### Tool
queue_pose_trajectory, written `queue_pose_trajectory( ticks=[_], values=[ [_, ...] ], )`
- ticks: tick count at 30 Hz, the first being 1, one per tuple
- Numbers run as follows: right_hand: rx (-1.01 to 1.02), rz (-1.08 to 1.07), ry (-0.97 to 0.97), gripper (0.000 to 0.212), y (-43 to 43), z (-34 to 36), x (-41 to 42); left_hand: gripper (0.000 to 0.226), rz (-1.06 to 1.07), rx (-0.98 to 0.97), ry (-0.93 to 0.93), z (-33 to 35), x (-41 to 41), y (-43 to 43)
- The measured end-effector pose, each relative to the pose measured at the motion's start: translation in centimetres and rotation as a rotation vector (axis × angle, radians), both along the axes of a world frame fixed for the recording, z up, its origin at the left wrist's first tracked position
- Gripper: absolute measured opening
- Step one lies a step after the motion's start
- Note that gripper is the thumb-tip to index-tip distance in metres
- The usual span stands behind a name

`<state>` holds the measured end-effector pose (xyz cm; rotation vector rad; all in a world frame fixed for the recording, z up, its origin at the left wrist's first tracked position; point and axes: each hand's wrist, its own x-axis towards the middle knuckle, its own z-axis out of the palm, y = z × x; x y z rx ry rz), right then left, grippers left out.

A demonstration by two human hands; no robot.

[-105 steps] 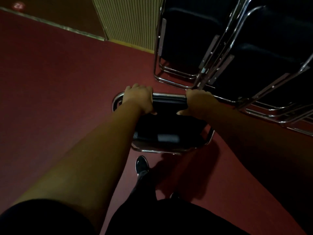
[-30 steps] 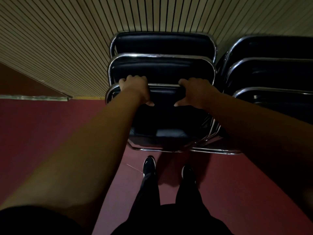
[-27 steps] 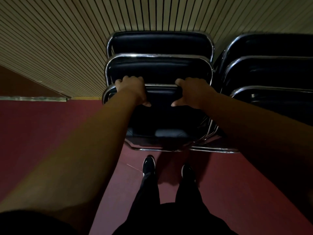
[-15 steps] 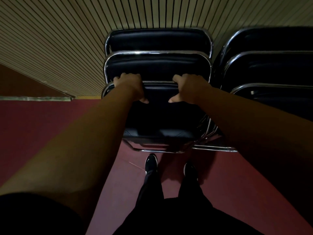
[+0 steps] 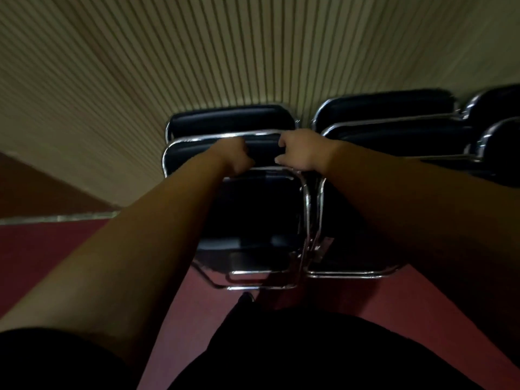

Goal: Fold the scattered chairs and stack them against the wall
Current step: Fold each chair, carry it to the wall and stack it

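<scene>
My left hand [image 5: 235, 156], right hand [image 5: 302, 150]: fingers clamped on folded chair [image 5: 253, 215] | risk: released too upright, it tips off stack [image 5: 230, 119].

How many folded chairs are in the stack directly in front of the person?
3. The back chair stands against the slatted wall, the middle chair is before it, and the front chair is nearest the person. The arms cover part of the stack.

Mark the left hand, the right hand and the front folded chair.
left hand [image 5: 235, 156], head view, back of the hand.
right hand [image 5: 302, 150], head view, back of the hand.
front folded chair [image 5: 259, 209], head view, dark padded panel below the hands.
</scene>
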<state>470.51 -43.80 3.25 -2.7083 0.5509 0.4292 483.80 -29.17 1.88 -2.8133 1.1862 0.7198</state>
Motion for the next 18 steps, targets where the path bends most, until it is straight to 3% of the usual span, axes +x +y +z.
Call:
queue_pose_trajectory(
  ticks=[3,9,18],
  values=[
    [-0.033,-0.112,-0.088,0.033,-3.1,3.6,-3.8,0.031,-0.093,-0.093,-0.004,3.5,-3.7,-4.7],
    [-0.039,-0.415,-0.166,0.037,-7.7,7.4,-12.4,0.023,-0.322,-0.17,0.049,7.7,-10.5,-11.9],
    [-0.035,-1.005,-0.185,0.035,-5.6,8.2,-29.7,0.014,-0.713,-0.174,0.362,7.8,-23.5,-18.7]
  ],
)
